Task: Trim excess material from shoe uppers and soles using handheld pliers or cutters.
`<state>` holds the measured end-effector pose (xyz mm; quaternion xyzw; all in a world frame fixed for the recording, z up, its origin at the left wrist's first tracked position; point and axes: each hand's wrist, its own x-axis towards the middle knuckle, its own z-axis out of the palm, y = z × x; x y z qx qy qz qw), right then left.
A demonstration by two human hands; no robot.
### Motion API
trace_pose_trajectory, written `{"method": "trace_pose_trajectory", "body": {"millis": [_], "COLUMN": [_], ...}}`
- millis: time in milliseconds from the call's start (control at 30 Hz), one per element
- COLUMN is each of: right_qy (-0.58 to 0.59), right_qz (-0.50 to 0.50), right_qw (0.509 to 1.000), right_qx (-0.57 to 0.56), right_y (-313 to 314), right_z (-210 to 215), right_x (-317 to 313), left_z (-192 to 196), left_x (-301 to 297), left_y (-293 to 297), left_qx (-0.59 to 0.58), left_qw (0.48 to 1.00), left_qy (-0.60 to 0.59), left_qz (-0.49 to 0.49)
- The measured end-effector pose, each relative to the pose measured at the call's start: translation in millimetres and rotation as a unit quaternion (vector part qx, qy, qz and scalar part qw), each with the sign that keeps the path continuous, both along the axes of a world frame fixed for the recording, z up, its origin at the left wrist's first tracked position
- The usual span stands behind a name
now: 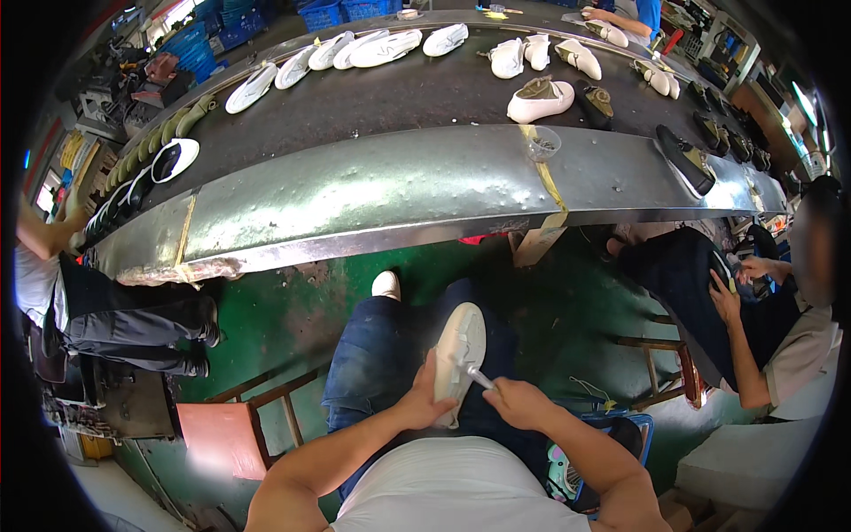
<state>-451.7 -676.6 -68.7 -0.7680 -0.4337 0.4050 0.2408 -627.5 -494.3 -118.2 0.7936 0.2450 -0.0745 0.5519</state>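
A pale cream shoe [464, 337] lies lengthwise over my lap, its toe pointing away from me. My left hand [425, 398] grips its left side near the heel, thumb across the lower part. In my right hand [519, 403] is a short silver metal hand tool [480, 378], the fist closed round its near end. The tool's far end meets the middle of the shoe. Its exact kind is too small to make out.
Before me runs a dark conveyor belt with a metal edge [355, 191], carrying white, green and black shoes. A clear plastic cup [542, 144] stands on the edge. Co-workers sit at both sides; the right one holds a shoe. A stool [226, 436] stands left, a blue crate [645, 436] right.
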Motion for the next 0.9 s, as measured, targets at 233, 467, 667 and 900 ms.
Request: {"method": "trace_pose_trajectory", "body": {"millis": [233, 467, 667, 900], "right_qy": [0.089, 0.150, 0.242, 0.301], "right_qz": [-0.097, -0.132, -0.155, -0.203], "right_qw": [0.991, 0.980, 0.957, 0.932], "right_qx": [0.028, 0.007, -0.035, -0.001], "right_y": [-22.6, -8.8, 6.9, 10.5], "right_z": [-31.6, -42.0, -47.3, -55.3], "right_x": [2.4, 23.8, 40.8, 59.1], "left_z": [113.4, 224.1, 203.3, 188.3], "left_x": [-27.2, 129.0, 273.0, 388.8], "left_y": [78.1, 252.2, 417.4, 371.4], "left_qx": [-0.401, -0.061, 0.548, 0.668], "left_qw": [0.891, 0.952, 0.824, 0.624], "left_qy": [-0.156, -0.234, -0.045, 0.347], "left_qz": [0.146, 0.188, 0.139, -0.209]}}
